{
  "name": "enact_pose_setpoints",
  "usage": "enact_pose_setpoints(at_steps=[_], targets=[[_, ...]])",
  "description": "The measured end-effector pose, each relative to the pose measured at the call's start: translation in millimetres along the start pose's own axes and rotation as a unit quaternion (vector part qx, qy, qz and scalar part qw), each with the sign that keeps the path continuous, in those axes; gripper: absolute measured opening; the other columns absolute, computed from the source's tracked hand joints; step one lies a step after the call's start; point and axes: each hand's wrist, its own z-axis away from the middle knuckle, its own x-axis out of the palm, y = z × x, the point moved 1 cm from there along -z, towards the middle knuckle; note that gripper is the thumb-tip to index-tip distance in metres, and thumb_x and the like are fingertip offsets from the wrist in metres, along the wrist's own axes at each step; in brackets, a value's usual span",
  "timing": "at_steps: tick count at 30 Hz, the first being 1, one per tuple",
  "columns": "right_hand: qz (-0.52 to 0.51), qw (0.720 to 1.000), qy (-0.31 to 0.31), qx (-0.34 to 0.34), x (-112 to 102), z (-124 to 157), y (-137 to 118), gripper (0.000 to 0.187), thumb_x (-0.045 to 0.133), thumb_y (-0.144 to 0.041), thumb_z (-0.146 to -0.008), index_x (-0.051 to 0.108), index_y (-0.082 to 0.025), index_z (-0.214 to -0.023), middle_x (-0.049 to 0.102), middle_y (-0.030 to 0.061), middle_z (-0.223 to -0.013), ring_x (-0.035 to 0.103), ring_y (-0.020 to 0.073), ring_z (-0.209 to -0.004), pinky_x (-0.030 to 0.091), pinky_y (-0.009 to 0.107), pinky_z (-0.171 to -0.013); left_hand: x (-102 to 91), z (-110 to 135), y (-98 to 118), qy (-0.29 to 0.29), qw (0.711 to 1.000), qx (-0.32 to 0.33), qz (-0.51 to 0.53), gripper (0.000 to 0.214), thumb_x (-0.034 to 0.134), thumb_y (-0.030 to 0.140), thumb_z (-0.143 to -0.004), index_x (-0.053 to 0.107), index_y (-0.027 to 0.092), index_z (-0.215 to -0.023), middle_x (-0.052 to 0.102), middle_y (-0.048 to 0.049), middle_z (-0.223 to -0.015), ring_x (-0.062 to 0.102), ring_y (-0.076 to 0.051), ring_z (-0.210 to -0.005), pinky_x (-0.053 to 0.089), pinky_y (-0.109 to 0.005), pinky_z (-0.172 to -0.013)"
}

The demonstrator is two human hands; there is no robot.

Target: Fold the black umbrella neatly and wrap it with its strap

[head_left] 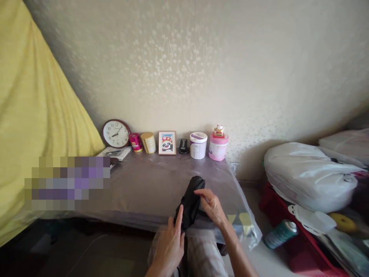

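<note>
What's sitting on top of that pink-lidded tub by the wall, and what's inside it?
A small lucky cat figurine stands on top of the pink-lidded tub. The tub is closed, so whatever it holds, if anything, cannot be seen.

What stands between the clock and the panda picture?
Two cans, as the head view shows: a pink can nearer the clock, then a yellow can nearer the panda picture.

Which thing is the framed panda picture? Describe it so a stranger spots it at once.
Find the grey-brown, plastic-covered table and its far edge by the pale wall. There, between a tan cylindrical canister and a small black object, stands the pinkish rectangular picture frame. Unlike either neighbour, it shows a cartoon panda.
</note>
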Motion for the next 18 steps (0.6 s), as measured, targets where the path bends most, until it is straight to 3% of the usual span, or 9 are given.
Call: enact_pose_setpoints(at_steps=[4, 8, 14, 18], targets=[[0.078, 0.985, -0.102, -0.111, 25, -3, -7, 0.060, 0.039, -0.001, -0.060, 0.065, -0.026, -0.108, 0.066, 0.0033, -0.107, 0.050, 0.0215, -0.111, 0.037, 0.042, -0.098, 4.6, -1, -2, 0.019, 1.000, 0.005, 0.000, 0.072, 0.036, 0.019, -0.086, -0.009, 0.021, -0.143, 0.045, -0.0129, -0.128, 0.058, -0.019, -0.096, 0.041, -0.026, -0.079], [0.149, 0.974, -0.100, -0.137, 29, 0, -7, 0.058, 0.036, 0.002, -0.057, 0.069, -0.024, -0.097, 0.067, 0.0052, -0.095, 0.052, 0.0212, -0.108, 0.039, 0.041, -0.094, 6.6, -1, -4, 0.027, 1.000, 0.008, 0.005, 0.071, 0.036, 0.019, -0.086, -0.007, 0.020, -0.143, 0.047, -0.0128, -0.125, 0.058, -0.019, -0.096, 0.041, -0.025, -0.079], [0.136, 0.987, 0.014, -0.088, -9, 12, 7, 0.038, 0.037, -0.002, -0.059, 0.067, -0.025, -0.066, 0.063, 0.0034, -0.069, 0.056, 0.0225, -0.089, 0.041, 0.037, -0.082, 4.9, -2, -5, 0.029, 0.999, 0.009, 0.014, 0.067, 0.037, 0.020, -0.086, 0.003, 0.023, -0.144, 0.051, -0.0126, -0.121, 0.060, -0.019, -0.090, 0.042, -0.026, -0.078], [0.068, 0.980, 0.185, 0.029, -39, 22, 32, 0.025, 0.043, -0.015, -0.065, 0.066, -0.023, -0.069, 0.060, 0.0020, -0.065, 0.055, 0.0199, -0.069, 0.042, 0.033, -0.072, -3.9, -5, -8, -0.002, 0.992, -0.004, 0.125, 0.071, 0.045, 0.020, -0.082, 0.010, 0.022, -0.144, 0.061, -0.0096, -0.110, 0.059, -0.019, -0.095, 0.041, -0.024, -0.082]])
